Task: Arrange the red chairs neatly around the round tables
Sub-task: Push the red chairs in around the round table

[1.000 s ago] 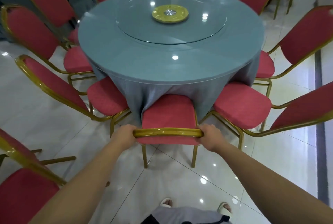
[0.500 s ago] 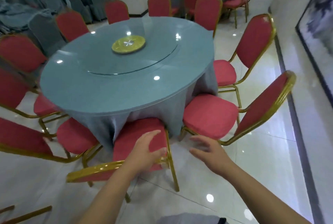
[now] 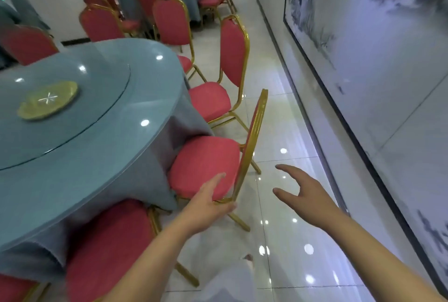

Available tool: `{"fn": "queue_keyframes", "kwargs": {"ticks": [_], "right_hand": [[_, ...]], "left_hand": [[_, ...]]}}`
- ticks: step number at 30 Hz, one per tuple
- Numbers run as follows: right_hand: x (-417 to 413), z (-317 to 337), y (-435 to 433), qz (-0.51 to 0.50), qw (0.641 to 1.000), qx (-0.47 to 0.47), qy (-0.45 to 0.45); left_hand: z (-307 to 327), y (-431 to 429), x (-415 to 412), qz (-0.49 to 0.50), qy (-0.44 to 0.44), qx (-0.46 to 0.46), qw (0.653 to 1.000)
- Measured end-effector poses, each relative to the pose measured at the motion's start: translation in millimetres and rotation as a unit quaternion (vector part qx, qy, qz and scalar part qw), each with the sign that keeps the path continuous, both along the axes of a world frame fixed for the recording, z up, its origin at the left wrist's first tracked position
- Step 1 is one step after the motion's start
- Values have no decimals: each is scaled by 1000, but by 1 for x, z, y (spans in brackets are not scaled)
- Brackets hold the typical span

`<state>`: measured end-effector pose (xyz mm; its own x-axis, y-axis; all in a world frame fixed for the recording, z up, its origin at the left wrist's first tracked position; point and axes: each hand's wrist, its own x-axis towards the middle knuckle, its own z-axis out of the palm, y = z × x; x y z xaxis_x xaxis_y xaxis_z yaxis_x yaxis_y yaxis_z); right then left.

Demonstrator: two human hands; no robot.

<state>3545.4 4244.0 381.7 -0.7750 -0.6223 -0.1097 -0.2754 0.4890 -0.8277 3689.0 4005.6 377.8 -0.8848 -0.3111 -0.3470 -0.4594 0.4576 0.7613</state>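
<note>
At the round table [image 3: 101, 156], on its wall-facing side, the grey-blue cloth hangs over the rim and drapes against the seat of the nearest red chair [image 3: 203, 165]. That seat is tucked partly under the table edge, and its gold-framed backrest [image 3: 253, 136] is seen edge-on, leaning away from the table. Further round the rim stands a second red chair [image 3: 234, 59], its seat just beside the cloth. A third red chair [image 3: 109, 248] sits under the table's near edge, its seat half covered by the cloth. Beyond the chair backs, away from the table, runs a strip of glossy tiled floor [image 3: 286, 112]. It is bounded by a wall carrying a large dark-framed ink painting [image 3: 363, 59]. On the tabletop, a glass turntable carries a yellow-green hub [image 3: 48, 100].

The left hand [image 3: 208, 202] is spread flat with straight fingers at the nearest chair's rear seat corner, overlapping the gold frame rail. Whether it actually touches cannot be told. The right hand [image 3: 305, 195] hangs above the floor on the far side of that backrest from the table, fingers splayed wide and holding nothing.
</note>
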Motion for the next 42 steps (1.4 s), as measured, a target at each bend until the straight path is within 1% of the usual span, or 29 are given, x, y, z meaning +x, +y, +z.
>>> {"fn": "queue_keyframes", "kwargs": {"ticks": [5, 8, 11, 15, 17, 19, 22, 25, 28, 30, 32, 33, 35, 37, 38, 40, 42], "right_hand": [[-86, -1, 5, -11, 1000, 26, 7], [-150, 5, -6, 3, 999, 45, 22], [-215, 15, -24, 7, 997, 76, 15], [-286, 24, -48, 60, 991, 115, 9], [-318, 23, -62, 83, 988, 131, 9], [-343, 18, -79, 103, 984, 144, 5], [-372, 4, -117, 177, 967, 185, 21], [-399, -12, -162, 282, 926, 236, 83], [-418, -27, -195, 381, 872, 271, 146], [-423, -38, -206, 417, 849, 269, 179], [-426, -45, -212, 442, 835, 234, 230], [-428, -48, -215, 452, 832, 215, 241], [-434, -52, -217, 470, 832, 186, 227], [-438, -57, -209, 498, 835, 159, 171], [-438, -60, -202, 520, 831, 148, 133], [-431, -71, -183, 575, 801, 141, 85], [-417, -85, -163, 621, 766, 133, 98]], "left_hand": [[-4, -8, -120, -2, 8, 35, 999], [-8, -17, -199, 7, 35, 90, 995], [-17, -24, -271, -8, 30, 138, 990], [-25, -33, -342, 15, 23, 102, 994], [-25, -40, -362, 7, 0, 81, 997], [-26, -43, -368, -4, -27, 74, 997], [-24, -42, -364, 18, -55, 85, 995], [-21, -43, -359, 34, -60, 85, 994], [-19, -34, -322, 55, -84, 63, 993], [-25, -9, -287, 123, -110, 10, 986], [-30, 20, -267, 228, -115, -54, 965], [-33, 30, -263, 267, -107, -77, 955], [-33, 40, -259, 300, -110, -95, 943], [-30, 48, -249, 299, -132, -89, 941], [-30, 55, -240, 300, -143, -84, 939], [-34, 75, -221, 311, -165, -87, 932], [-38, 94, -200, 343, -184, -90, 917]]}}
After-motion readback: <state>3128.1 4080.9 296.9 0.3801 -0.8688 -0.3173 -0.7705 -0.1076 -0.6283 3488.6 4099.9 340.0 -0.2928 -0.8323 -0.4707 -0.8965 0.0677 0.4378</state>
